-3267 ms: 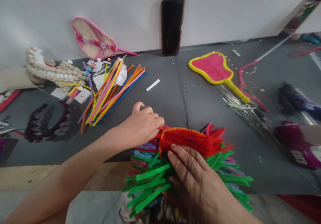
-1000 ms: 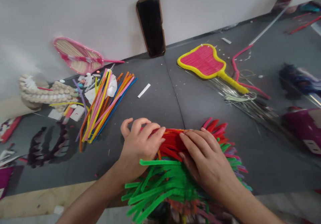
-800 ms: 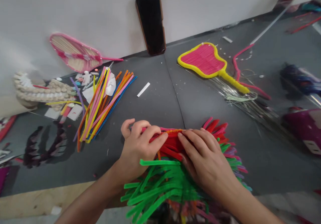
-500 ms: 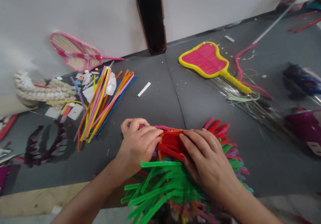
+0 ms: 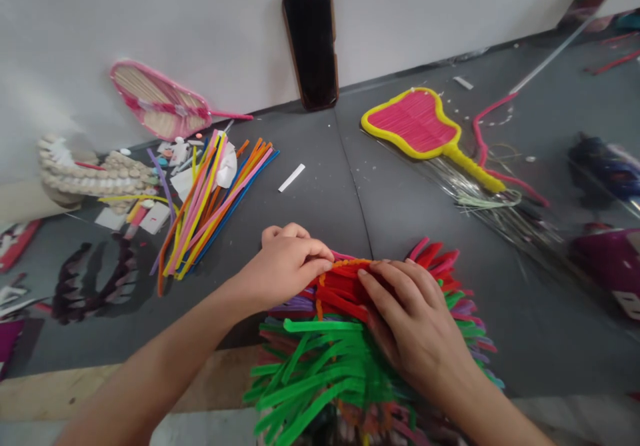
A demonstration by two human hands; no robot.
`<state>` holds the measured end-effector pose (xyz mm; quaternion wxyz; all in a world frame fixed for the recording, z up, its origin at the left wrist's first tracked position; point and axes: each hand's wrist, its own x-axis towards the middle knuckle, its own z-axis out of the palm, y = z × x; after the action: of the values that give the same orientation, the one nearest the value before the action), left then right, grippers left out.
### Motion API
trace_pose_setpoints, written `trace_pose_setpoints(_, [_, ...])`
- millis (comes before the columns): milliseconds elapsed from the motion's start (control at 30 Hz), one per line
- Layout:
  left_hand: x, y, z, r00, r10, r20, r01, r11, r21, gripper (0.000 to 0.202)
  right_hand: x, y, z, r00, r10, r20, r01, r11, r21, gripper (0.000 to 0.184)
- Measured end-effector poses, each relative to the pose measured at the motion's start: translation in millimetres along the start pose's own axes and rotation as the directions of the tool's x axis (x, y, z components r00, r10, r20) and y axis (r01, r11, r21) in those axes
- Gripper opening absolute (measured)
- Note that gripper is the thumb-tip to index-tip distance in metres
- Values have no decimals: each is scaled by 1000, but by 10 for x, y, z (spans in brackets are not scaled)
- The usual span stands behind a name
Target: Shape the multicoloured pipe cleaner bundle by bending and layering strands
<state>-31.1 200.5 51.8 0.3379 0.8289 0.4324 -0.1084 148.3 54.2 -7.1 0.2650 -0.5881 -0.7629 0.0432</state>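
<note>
A fringed piece woven from pipe cleaners lies at the table's near edge, with green, red, purple and pink ends sticking out. Along its far side runs an orange pipe cleaner, bent at a corner and down the red strands. My left hand pinches at that orange corner with thumb and forefinger, the other fingers curled. Over the red part, my right hand presses down, its fingers together and its thumb underneath, gripping the piece. What lies beneath the right palm is hidden.
Loose pipe cleaners lie in a bundle at left, beside a dark headband. A phone leans on the wall. A yellow-rimmed pink fan rests on wires at right. A pink fan leans at back left.
My left hand has shifted, its fingers drawn up and its wrist turned, uncovering purple ends at the piece's left side. My right hand stays in place. The whole view has shifted slightly.
</note>
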Motion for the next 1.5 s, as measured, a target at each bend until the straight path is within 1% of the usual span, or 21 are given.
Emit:
trace_pose_setpoints(100, [49,62,-77,998,-4,63,3,1000,24,15,-6,2,4,1000,-5,-10,5,1000,14,33])
trace_pose_setpoints(200, [76,73,-104,993,-9,116,5,1000,27,18,-6,-1,9,1000,-4,-30,5,1000,22,34])
trace_pose_setpoints(267, [91,64,-99,992,-8,125,3,999,41,21,-6,-3,16,999,11,-50,-10,1000,29,36])
trace_pose_setpoints(500, [110,23,-64,994,-15,108,11,999,38,20,-28,16,65,988,101,-119,-95,994,55,35])
trace_pose_setpoints(633, [68,13,-63,991,54,122,-60,997,51,21,-40,22,69,984,127,-125,-119,991,65,41])
trace_pose_setpoints(733, [30,18,-80,990,101,95,-108,992,64,22,-36,23,59,985,129,-116,-122,990,67,44])
trace_pose_setpoints(800, [9,24,-103,991,116,72,-120,991,53,28,-31,21,44,987,119,-107,-112,991,72,46])
trace_pose_setpoints(900, [-26,37,-139,990,133,41,-135,990,41,37,-35,5,-22,990,100,-95,-93,993,73,47])
trace_pose_setpoints(1000, [-80,61,-157,988,156,10,-156,987,37,30,-48,-8,-203,994,84,-76,-80,995,62,44])
trace_pose_setpoints(1100, [-147,96,-148,981,186,-61,-184,982,34,22,6,38,-509,999,36,19,-37,997,66,40])
trace_pose_setpoints(1200, [-206,139,-115,967,208,-146,-205,978,36,18,220,152,-817,985,-62,159,41,990,135,36])
trace_pose_setpoints(1233, [-223,154,-102,961,214,-172,-212,977,34,18,325,194,-889,971,-70,227,29,984,178,33])
trace_pose_setpoints(1267, [-238,171,-88,955,221,-199,-220,975,30,18,439,231,-935,953,-58,297,-9,975,222,31])
trace_pose_setpoints(1300, [-254,187,-77,948,226,-226,-226,974,24,19,552,260,-954,917,-24,397,-84,964,253,30])
trace_pose_setpoints(1367, [-291,217,-61,936,222,-271,-234,972,-12,18,746,291,-915,819,-3,574,-214,926,310,29])
trace_pose_setpoints(1400, [-313,227,-58,933,214,-288,-235,971,-39,17,814,291,-867,775,-7,631,-260,908,330,29])
trace_pose_setpoints(1433, [-337,233,-57,932,206,-299,-235,970,-66,17,859,285,-810,746,-3,666,-309,884,350,30])
trace_pose_setpoints(1500, [-388,231,-60,933,197,-301,-238,966,-105,17,884,260,-700,712,23,701,-416,819,395,34])
